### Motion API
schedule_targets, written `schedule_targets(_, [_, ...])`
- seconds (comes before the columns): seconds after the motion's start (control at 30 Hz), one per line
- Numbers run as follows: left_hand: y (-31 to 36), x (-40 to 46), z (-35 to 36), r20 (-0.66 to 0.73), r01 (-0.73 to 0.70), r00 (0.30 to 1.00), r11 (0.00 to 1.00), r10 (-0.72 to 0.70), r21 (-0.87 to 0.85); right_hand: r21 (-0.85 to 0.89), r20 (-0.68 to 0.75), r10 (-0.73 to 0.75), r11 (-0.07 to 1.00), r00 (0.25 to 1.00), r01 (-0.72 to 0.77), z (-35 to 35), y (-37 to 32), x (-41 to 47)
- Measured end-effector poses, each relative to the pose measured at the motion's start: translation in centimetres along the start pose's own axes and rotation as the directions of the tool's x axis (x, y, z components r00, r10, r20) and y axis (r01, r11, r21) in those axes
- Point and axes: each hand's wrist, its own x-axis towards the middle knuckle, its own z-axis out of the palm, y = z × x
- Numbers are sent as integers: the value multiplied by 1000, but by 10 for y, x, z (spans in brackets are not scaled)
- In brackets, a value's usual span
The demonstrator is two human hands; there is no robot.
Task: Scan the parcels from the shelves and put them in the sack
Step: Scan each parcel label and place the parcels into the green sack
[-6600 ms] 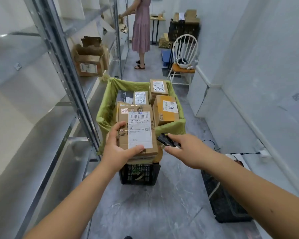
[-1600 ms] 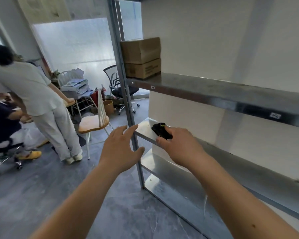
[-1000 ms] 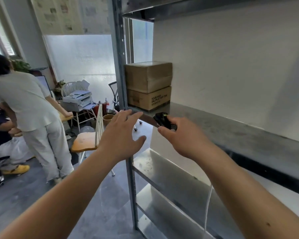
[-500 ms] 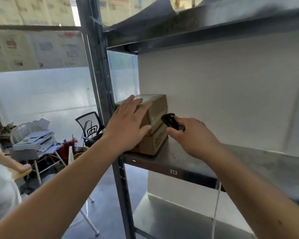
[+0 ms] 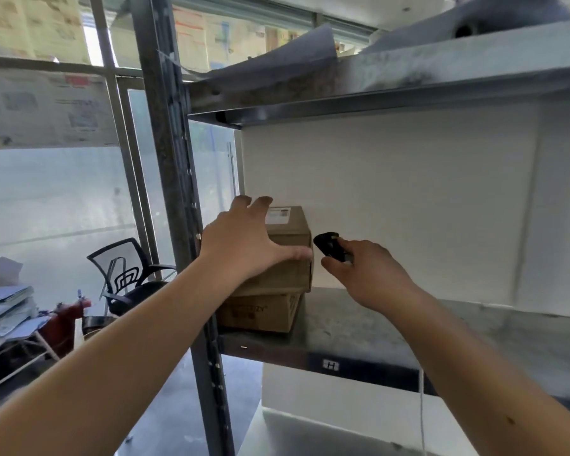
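Two brown cardboard parcels are stacked at the left end of a metal shelf (image 5: pixel 359 327). The top parcel (image 5: pixel 290 255) carries a white label on its upper face. The bottom parcel (image 5: pixel 260 314) has faint print on its front. My left hand (image 5: pixel 244 241) lies spread over the top parcel's near left corner, fingers apart, thumb on its front edge. My right hand (image 5: pixel 366 271) is just right of the stack and grips a small black scanner (image 5: pixel 329 250) that points toward the top parcel. The sack is not in view.
A steel upright post (image 5: pixel 175 192) stands just left of the parcels. An upper shelf (image 5: pixel 375 90) holds loose grey sheets. Behind, to the left, are a black office chair (image 5: pixel 125 274), a red object (image 5: pixel 63 320) and stacked papers (image 5: pixel 4 307).
I turned from the sack of parcels to this shelf. Over the last second both hands rose toward the stacked parcels; my left hand now rests on the top one, the scanner beside it.
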Motion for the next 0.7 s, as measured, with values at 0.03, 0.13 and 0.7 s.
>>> schedule_targets(0.03, [0,0,-1,-3,31,1000,996,-31,-86,-10,7,-1,1000,1000,1,-1,1,0])
schedule_targets(0.13, [-9,-7,-3,-23,183,974,834,-227,-520,-28,10,-16,999,1000,16,-3,3,-1])
schedule_targets(0.7, [60,-81,0,75,132,970,242,-231,-961,97,-52,-50,994,997,55,-55,39,-73])
